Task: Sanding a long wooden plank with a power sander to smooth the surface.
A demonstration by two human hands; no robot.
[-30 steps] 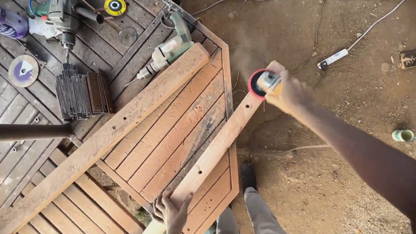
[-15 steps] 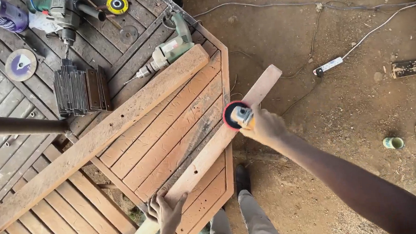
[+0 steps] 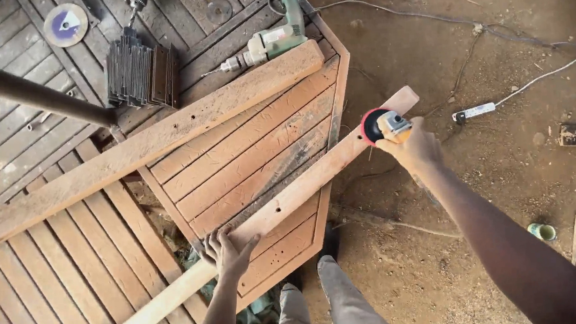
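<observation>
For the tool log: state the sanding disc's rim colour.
Red rim on the sanding disc, head view, held in the right hand.

One head-worn camera looks steeply down (from standing height) over slatted table [image 3: 249,150] and dirt floor [image 3: 463,60].

The right hand [image 3: 414,146] covers most of the sander [image 3: 381,125] body, so the grip's hidden. The long plank [image 3: 283,204] runs off the bottom edge. The dark pipe [image 3: 40,97] is cut off at left.

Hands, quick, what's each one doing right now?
Left hand: open, fingers spread, pressing flat on the long wooden plank.
Right hand: closed around the disc sander, at the plank's far end.
</observation>
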